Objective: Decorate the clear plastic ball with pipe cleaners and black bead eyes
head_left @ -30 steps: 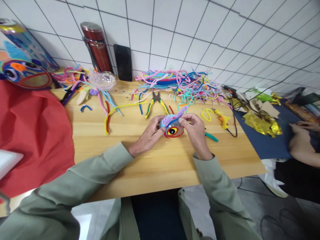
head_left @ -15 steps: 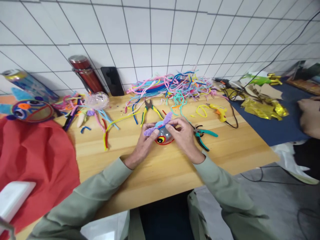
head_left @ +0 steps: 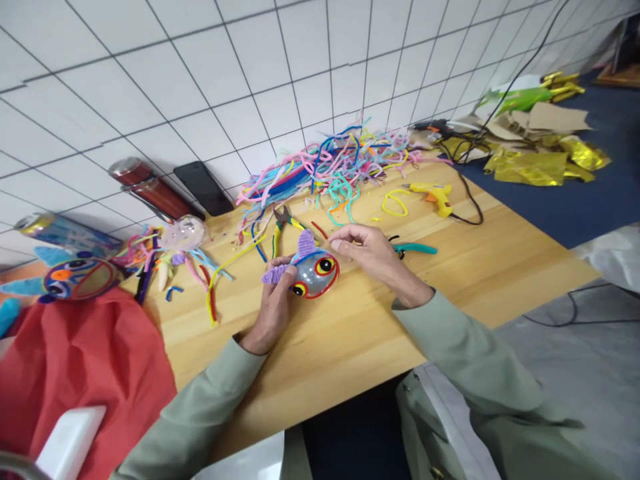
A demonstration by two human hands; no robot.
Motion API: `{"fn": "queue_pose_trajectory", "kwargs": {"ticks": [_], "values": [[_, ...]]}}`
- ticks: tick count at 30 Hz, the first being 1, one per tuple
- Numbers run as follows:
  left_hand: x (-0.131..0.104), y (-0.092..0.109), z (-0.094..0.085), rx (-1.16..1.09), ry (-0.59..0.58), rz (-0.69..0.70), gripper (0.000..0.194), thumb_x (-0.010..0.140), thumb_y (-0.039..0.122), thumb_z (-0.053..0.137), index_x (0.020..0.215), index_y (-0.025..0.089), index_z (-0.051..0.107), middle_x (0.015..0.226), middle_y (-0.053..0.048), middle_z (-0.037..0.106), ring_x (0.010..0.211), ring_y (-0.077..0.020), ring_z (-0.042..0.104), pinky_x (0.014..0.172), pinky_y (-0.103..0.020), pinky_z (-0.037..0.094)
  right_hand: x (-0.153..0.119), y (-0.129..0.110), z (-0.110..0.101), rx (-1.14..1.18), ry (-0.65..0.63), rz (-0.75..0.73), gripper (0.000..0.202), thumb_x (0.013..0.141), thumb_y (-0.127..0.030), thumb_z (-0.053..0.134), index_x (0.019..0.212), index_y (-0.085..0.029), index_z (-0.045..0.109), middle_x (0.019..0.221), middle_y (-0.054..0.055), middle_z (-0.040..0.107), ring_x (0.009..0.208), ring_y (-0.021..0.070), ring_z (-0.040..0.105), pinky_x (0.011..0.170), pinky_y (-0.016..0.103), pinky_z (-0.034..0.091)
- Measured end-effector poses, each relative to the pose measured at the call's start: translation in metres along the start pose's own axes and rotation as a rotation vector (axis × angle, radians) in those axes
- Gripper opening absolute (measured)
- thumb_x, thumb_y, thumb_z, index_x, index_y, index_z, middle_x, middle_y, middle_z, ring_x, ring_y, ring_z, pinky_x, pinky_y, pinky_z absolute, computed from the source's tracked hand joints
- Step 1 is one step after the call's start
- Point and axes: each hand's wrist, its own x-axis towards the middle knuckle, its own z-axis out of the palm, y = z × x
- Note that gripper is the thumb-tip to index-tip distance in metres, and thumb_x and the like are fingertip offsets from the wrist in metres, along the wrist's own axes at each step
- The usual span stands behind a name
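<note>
My left hand (head_left: 277, 303) grips the left side of a clear plastic dome ornament (head_left: 313, 272). Red pipe cleaner edges the dome, and two yellow, red and black eyes now face up from it. A pair of ribbed purple pipe-cleaner ears (head_left: 306, 244) sticks out of its top. My right hand (head_left: 370, 257) is just to the right of the dome, apart from it. Its thumb and fingertips are pinched together; whether anything small is between them I cannot make out. Partly behind that hand lie teal-handled pliers (head_left: 416, 249).
Yellow-green pliers (head_left: 283, 223) lie behind the dome. A heap of pipe cleaners (head_left: 320, 167) runs along the wall. Right of it is a yellow glue gun (head_left: 436, 198) with a cord. Left stand a red thermos (head_left: 155, 190), a phone (head_left: 204, 188) and a finished-looking mask-like figure (head_left: 75, 277) by red cloth (head_left: 95, 360).
My right hand has let go of the ornament and moved off to the right. The dome has turned so both eyes show, held by my left hand alone. My view has tilted.
</note>
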Motion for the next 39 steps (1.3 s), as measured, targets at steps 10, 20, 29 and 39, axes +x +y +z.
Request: {"fn": "queue_pose_trajectory", "kwargs": {"ticks": [10,20,29,39], "values": [[-0.002,0.008,0.002,-0.07,0.001,-0.073,0.046,0.085,0.052,0.091,0.111,0.024,0.065,0.107,0.0,0.072,0.093,-0.016,0.069,0.083,-0.027,0.058,-0.001,-0.004,0.008,0.022,-0.113,-0.026,0.012,0.088,-0.029,0.073,0.093,-0.019,0.079,0.084,0.0,0.078,0.075,0.0149,0.067,0.072,0.029,0.05],[-0.004,0.014,0.005,-0.158,-0.033,-0.13,0.049,0.078,0.046,0.098,0.109,0.025,0.067,0.109,0.0,0.072,0.096,-0.016,0.069,0.084,-0.026,0.059,0.007,0.01,0.006,0.151,-0.189,0.097,0.014,0.078,-0.015,0.072,0.091,-0.019,0.076,0.086,-0.001,0.076,0.081,0.0153,0.068,0.077,0.028,0.053],[-0.006,0.017,0.006,-0.13,-0.057,-0.14,0.048,0.079,0.048,0.096,0.108,0.023,0.067,0.106,-0.001,0.074,0.089,-0.0158,0.07,0.081,-0.028,0.06,0.009,0.01,0.0,0.445,-0.263,0.388,0.028,0.068,-0.008,0.073,0.093,-0.02,0.079,0.092,0.0,0.078,0.084,0.0147,0.069,0.07,0.023,0.052],[-0.006,0.019,0.005,-0.106,-0.068,-0.135,0.048,0.08,0.05,0.095,0.108,0.024,0.067,0.107,-0.001,0.073,0.089,-0.0159,0.07,0.083,-0.028,0.06,0.01,0.009,0.002,0.496,-0.258,0.399,0.032,0.064,-0.001,0.071,0.089,-0.02,0.077,0.089,-0.001,0.077,0.083,0.015,0.07,0.071,0.023,0.055]]}}
